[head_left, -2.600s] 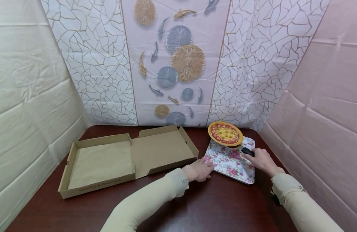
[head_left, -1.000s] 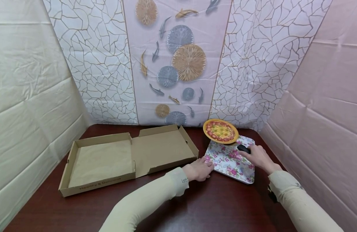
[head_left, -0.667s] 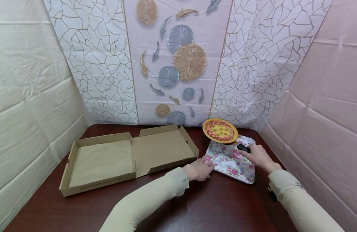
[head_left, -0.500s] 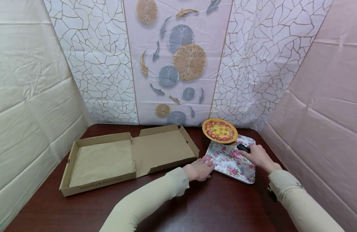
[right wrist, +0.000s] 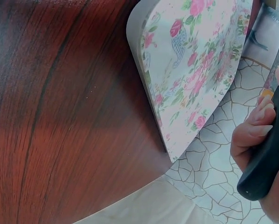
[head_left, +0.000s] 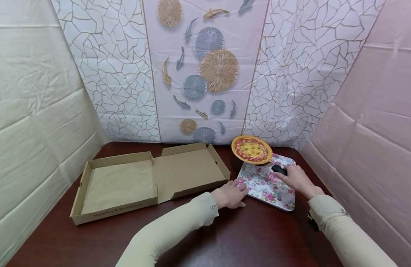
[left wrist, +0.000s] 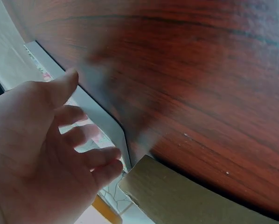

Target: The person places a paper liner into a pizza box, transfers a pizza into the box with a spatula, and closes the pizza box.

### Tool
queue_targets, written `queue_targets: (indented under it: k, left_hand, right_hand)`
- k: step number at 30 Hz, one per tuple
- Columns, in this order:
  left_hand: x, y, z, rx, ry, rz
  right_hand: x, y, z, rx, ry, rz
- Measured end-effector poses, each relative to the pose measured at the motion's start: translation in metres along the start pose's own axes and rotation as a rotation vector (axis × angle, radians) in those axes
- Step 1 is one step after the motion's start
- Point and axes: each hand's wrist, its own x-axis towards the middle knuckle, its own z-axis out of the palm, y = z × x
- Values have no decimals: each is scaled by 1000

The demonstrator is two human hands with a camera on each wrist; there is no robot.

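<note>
My right hand (head_left: pixel 297 181) grips the black handle (right wrist: pixel 265 144) of a spatula, and a strip of its metal blade (right wrist: pixel 273 74) shows in the right wrist view. The rest of the blade is hidden beneath a round pizza (head_left: pixel 252 149) with an orange-yellow rim. The pizza appears raised over the back left of a flower-printed board (head_left: pixel 267 185). Fingers relaxed, my left hand (head_left: pixel 230 194) touches the board's near left corner; the left wrist view shows its fingertips (left wrist: pixel 109 155) at the board's edge.
An opened cardboard pizza box (head_left: pixel 120 185) lies left of the board, paper lining its tray. Its lid (head_left: pixel 186 170) is laid flat toward the board, close to my left hand. Fabric walls enclose the dark red wooden table (head_left: pixel 205 237) at the back and sides.
The right hand has shifted slightly left with the spatula, and the pizza has moved left and a little farther back. My left hand stays at the board's corner.
</note>
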Motion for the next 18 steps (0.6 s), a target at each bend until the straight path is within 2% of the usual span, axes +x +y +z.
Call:
queue_targets:
  k: [3,6,9,11,14,18]
  left_hand:
    - [-1,0,-1,25,24,-5]
    - [-3,-5,-5,29,75,8]
    - [-9,-18,-9,-8,159,24]
    - [-16,-33,-13,-48,226,13]
    - [-34,-65,-18,-102,299,-76]
    - [-67,-113,-24,-160,359,-281]
  right_hand:
    - [0,0,-1,-4,6,-3]
    - [0,0,-1,-2,7,-5]
    - [0,1,1,4,-1,4]
    - [0,1,3,7,-8,6]
    - [1,1,6,10,-2,3]
    - [1,-1,8,1,27,-8]
